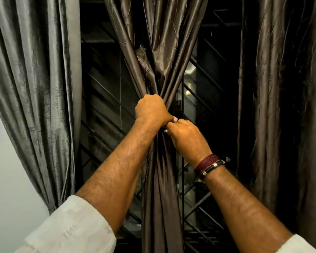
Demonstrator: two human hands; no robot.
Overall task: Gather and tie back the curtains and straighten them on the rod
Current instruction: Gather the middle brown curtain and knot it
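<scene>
A shiny brown curtain [162, 52] hangs in the middle of the view, bunched into a narrow waist at mid height. My left hand [151, 109] grips that waist from the left, fingers curled round the folds. Just below and to the right, my right hand [185, 136] grips the same bundle, its wrist wearing maroon and black bracelets. Below both hands the gathered cloth [162, 198] falls straight down. No tie-back or rod is visible.
A grey curtain [35, 79] hangs at the left and a dark brown one [281, 88] at the right. Behind the cloth is a dark window with a black metal grille [106, 110]. A pale wall [5, 179] shows at lower left.
</scene>
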